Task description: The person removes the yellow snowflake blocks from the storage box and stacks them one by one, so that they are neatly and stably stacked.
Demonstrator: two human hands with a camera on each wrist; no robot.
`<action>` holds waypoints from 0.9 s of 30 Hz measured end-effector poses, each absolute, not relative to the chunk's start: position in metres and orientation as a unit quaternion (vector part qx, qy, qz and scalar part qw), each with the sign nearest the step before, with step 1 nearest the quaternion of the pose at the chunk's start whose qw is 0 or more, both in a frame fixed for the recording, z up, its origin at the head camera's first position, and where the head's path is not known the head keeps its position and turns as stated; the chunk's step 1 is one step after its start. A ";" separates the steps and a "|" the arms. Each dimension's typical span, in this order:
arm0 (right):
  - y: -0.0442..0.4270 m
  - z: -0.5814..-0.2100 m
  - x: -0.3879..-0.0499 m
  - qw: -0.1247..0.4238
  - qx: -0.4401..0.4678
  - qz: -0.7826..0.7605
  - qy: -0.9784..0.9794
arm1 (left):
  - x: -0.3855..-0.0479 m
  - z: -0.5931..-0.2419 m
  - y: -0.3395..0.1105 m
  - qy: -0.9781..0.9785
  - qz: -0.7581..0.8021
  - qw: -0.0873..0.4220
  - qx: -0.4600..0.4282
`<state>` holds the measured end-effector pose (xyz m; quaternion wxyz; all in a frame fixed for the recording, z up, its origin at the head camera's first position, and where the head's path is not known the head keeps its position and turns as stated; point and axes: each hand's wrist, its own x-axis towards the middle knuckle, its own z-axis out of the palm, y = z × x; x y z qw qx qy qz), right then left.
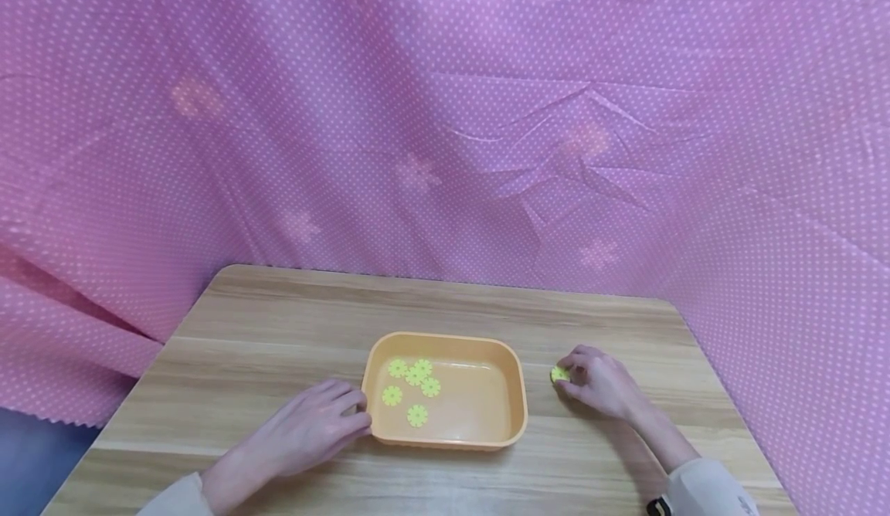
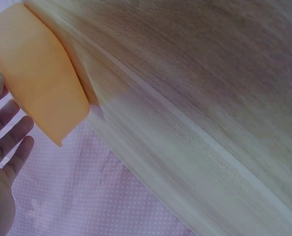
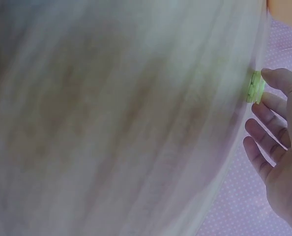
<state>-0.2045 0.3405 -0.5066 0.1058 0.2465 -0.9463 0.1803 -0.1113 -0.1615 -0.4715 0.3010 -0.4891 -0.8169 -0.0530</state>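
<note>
A tan-orange rectangular tray (image 1: 480, 442) stands on the table, with several yellow-green flower-shaped discs (image 1: 417, 415) lying flat in its left half. My left hand (image 1: 313, 426) is at the tray's left wall, its fingertips touching the outside, fingers loosely extended. The left wrist view shows that hand (image 2: 1, 162) by the tray's orange wall (image 2: 43, 78). To the right of the tray, my right hand (image 1: 603, 382) pinches a yellow-green disc piece (image 1: 559, 375) between thumb and forefinger. In the right wrist view this piece (image 3: 255, 87) looks thick and layered, like stacked discs; the other fingers stay loose.
The wood-grain table (image 1: 292, 300) has rounded far corners. A pink-purple dotted cloth (image 1: 445, 153) hangs behind it and along both sides. There is a dark band (image 1: 658, 507) at the right sleeve cuff.
</note>
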 end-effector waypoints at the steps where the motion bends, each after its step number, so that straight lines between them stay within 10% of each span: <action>1: 0.341 -0.507 -0.205 0.106 0.247 0.180 -0.946 | -0.111 -0.471 -0.162 -0.817 -0.052 0.300 -0.489; 27: 0.304 -0.464 -0.206 0.165 0.299 0.202 -0.918 | -0.112 -0.471 -0.163 -0.820 -0.046 0.297 -0.487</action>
